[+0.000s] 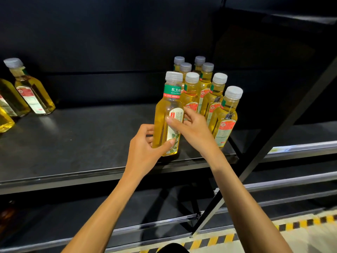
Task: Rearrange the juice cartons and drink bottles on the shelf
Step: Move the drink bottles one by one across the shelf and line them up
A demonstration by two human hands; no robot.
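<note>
We have both hands on one bottle point(166, 114): left hand point(144, 148) wrapped round the base, right hand point(193, 128) pinching the label mid-body. It has yellow liquid, a white cap and a green neck band. It stands near the shelf's point(73, 143) front edge, just left of the bottle cluster point(209, 92); spare bottles point(34, 95) sit at the far left end.

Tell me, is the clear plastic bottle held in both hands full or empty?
Nearly full: yellow liquid fills the clear plastic bottle up to its green neck label.
</note>
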